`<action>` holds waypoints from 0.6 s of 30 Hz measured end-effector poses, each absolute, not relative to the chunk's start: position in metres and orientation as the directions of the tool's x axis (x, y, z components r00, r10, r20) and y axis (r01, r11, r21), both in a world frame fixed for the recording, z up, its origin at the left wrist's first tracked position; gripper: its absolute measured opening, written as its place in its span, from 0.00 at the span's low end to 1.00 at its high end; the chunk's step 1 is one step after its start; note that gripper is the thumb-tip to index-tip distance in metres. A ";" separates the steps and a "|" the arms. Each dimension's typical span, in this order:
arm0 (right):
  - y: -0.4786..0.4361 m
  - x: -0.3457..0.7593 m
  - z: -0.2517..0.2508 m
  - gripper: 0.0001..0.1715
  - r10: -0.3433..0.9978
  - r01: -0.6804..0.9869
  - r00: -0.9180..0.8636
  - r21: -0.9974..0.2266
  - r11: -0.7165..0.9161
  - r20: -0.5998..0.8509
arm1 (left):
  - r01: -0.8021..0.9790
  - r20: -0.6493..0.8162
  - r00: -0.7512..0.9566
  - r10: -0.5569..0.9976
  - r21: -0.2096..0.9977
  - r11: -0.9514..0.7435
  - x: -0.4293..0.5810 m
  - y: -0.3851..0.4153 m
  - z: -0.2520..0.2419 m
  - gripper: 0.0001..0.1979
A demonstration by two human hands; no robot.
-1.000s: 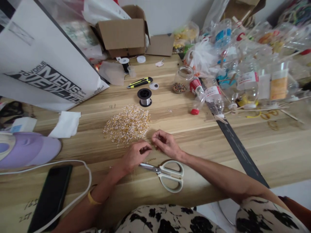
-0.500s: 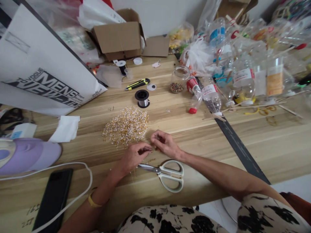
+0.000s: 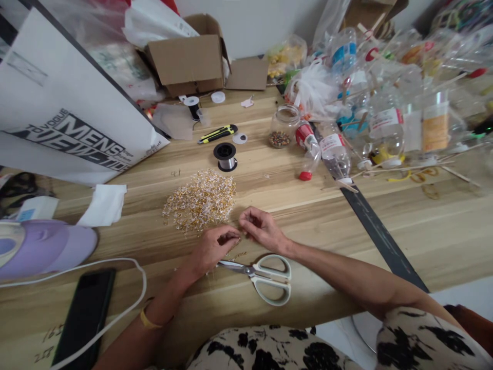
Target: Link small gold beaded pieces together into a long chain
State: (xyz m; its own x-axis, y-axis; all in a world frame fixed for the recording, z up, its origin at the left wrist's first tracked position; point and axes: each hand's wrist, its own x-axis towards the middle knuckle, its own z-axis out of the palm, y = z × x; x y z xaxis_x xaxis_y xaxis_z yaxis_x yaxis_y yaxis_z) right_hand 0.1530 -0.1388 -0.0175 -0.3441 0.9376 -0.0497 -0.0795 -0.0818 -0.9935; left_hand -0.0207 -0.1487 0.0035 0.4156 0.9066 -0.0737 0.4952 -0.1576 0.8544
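Observation:
My left hand (image 3: 215, 247) is closed in a pinch, with a thin string of small gold beads (image 3: 233, 248) hanging at its fingertips. Right beside it, my right hand (image 3: 262, 228) also pinches, but whatever lies between its fingertips is too small to make out. A short row of gold beads (image 3: 241, 254) rests on the wood below the hands. Just beyond them spreads a pile of tiny gold and clear beads (image 3: 202, 201). Scissors with white handles (image 3: 271, 277) lie nearly closed in front of my hands, blades pointing left.
Behind the pile are a wire spool (image 3: 225, 156), a yellow-black utility knife (image 3: 217, 133) and a jar of beads (image 3: 284, 127). Plastic bottles (image 3: 385, 123) crowd the right back. A phone (image 3: 85, 313), a white cable (image 3: 143, 288) and a purple device (image 3: 57, 246) occupy the left.
My left fingertips have shifted very slightly, and more of the bead string shows below them. My right hand stays in place.

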 end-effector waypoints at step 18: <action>-0.143 0.153 -0.025 0.12 0.918 0.066 -0.395 -0.995 0.073 0.041 | 0.539 0.127 0.522 0.844 0.717 -0.441 -0.044 -0.139 0.017 0.03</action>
State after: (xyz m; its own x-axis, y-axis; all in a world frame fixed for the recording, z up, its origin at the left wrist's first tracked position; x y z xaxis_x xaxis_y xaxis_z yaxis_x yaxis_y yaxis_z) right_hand 0.1527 -0.1428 -0.0246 -0.3950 0.9178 0.0413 0.0656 0.0731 -0.9952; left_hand -0.0443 -0.1391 0.0166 0.5217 0.8437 0.1267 0.5391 -0.4412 0.7174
